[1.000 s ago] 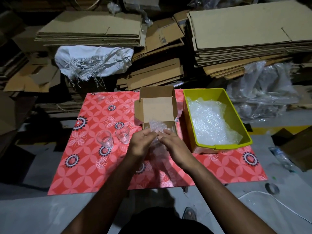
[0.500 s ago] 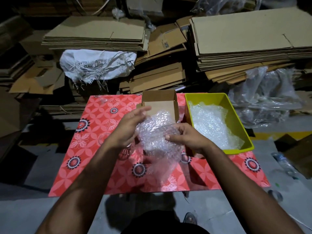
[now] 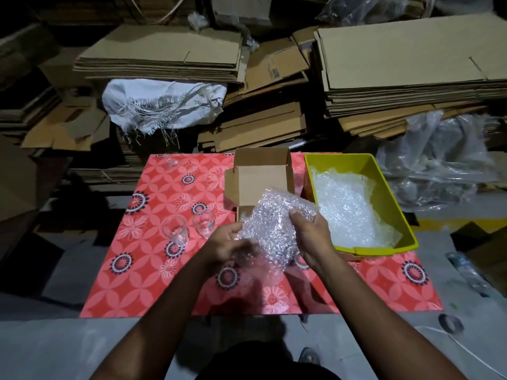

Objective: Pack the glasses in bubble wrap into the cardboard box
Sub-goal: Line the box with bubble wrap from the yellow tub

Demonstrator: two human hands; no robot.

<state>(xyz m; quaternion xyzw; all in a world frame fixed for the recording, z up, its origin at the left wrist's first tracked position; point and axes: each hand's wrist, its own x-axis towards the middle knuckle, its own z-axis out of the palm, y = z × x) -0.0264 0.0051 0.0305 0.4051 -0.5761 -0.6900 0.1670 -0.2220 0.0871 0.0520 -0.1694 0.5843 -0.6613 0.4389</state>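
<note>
A bundle of bubble wrap (image 3: 274,223) is held up between both hands, just in front of the small open cardboard box (image 3: 260,179). My left hand (image 3: 227,242) grips its lower left side and my right hand (image 3: 310,234) grips its right side, thumb on top. What is inside the wrap cannot be made out. Two clear glasses (image 3: 175,231) (image 3: 204,222) stand upright and bare on the red floral mat (image 3: 153,270), to the left of my hands.
A yellow plastic bin (image 3: 389,198) holding more bubble wrap sits right of the box. Stacks of flat cardboard (image 3: 397,67), a white sack (image 3: 162,105) and loose clear plastic (image 3: 439,160) lie behind the mat. A tape roll (image 3: 451,323) lies on the floor at right.
The bundle was lifted off the mat into both hands. My left hand has dropped from its upper left to its lower left, uncovering the two glasses.
</note>
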